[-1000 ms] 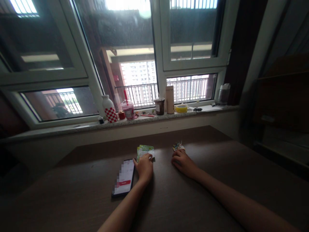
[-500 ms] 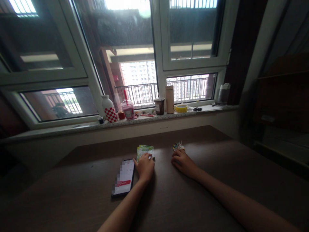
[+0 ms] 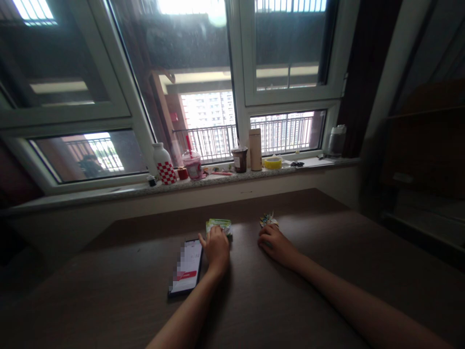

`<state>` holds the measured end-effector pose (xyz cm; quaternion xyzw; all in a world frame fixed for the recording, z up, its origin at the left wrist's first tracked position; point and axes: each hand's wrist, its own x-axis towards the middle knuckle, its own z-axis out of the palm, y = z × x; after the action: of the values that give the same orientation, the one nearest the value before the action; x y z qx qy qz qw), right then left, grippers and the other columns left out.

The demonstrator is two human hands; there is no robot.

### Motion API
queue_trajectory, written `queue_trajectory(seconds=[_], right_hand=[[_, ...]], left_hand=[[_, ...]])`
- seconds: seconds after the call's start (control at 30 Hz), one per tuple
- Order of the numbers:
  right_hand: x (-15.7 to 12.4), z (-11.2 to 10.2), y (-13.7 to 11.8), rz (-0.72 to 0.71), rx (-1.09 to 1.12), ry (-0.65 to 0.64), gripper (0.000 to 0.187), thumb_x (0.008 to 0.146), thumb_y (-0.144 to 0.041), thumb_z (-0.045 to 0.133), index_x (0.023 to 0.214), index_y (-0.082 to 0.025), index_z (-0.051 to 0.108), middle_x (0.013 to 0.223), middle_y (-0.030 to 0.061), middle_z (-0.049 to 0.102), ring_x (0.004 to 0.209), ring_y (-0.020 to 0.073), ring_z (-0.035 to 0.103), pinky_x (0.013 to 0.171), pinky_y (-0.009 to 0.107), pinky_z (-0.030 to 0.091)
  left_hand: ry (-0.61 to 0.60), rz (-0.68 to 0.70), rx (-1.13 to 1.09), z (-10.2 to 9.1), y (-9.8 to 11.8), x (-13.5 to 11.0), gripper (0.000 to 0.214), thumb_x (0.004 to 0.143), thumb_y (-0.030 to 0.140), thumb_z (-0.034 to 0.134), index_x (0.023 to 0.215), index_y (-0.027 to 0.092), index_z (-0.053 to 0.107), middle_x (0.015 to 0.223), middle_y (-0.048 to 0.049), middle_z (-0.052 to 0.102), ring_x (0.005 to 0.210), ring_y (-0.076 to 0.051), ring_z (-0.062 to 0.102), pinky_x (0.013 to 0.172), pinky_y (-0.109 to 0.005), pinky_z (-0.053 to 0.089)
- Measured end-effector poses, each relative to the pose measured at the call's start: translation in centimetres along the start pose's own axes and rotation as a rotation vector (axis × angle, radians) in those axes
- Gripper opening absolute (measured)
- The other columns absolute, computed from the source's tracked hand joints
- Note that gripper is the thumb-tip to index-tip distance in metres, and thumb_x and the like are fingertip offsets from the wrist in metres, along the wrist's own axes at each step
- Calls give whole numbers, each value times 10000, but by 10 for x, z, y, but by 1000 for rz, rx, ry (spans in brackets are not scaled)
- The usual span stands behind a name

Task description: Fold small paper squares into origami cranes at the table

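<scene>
My left hand (image 3: pixel 217 249) lies on a small stack of green and white cards (image 3: pixel 219 224) on the dark wooden table (image 3: pixel 119 291), its fingers curled over the near edge of the stack. A phone (image 3: pixel 186 266) with a lit screen lies flat just left of that hand. My right hand (image 3: pixel 276 245) rests on the table with its fingers bent, loosely closed, just short of a small colourful crumpled item (image 3: pixel 268 220). Whether it holds anything is hidden.
A stone windowsill (image 3: pixel 109 193) runs behind the table with a red-checked white bottle (image 3: pixel 164 164), a pink drink cup (image 3: pixel 193 165), a dark cup (image 3: pixel 240 159), a beige flask (image 3: pixel 255 149), a yellow tape roll (image 3: pixel 273 163) and a jar (image 3: pixel 336 141). A dark shelf unit (image 3: pixel 428 145) stands at the right.
My left hand has slid forward a little, covering more of the green cards. My right hand and the phone have stayed put.
</scene>
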<state>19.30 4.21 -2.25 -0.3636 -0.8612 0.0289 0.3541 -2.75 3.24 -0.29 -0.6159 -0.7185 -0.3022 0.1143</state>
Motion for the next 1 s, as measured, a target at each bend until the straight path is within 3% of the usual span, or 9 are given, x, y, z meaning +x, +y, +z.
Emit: queue_trajectory(seconds=[0.4,0.57,0.77,1.0], right_hand=[[-1,-1,1,5,29,2,126,857,-111,581,839,-198,669,972,72,617,1028,230,522,947,422,448],[1,-2,-6,28,37,-18,284,825,-66,569,1070,-190,640,1094,97,633,1102,246,522,999,448,437],[2,1,-17,-69,41,-141,344,895,-117,511,1213,-204,608,1220,96,636,1150,225,531,1022,413,441],[8,11,-21,-108,-25,-244,568,868,-14,408,1377,-248,502,1505,43,449,1321,230,425,1102,445,383]], left_hand=[[68,70,-16,-4,3,2,287,943,191,382,1021,137,653,1170,-130,685,1081,-258,619,1134,-562,237],[-36,104,-39,-4,5,1,265,943,197,402,1021,150,650,1115,-115,695,1055,-255,625,1124,-522,255],[-111,104,-98,0,5,0,228,939,194,407,971,188,632,1082,-90,702,1054,-233,610,1109,-472,284],[-105,113,-132,0,6,-1,229,933,179,410,989,190,632,1059,-79,711,1039,-221,629,1114,-452,293]])
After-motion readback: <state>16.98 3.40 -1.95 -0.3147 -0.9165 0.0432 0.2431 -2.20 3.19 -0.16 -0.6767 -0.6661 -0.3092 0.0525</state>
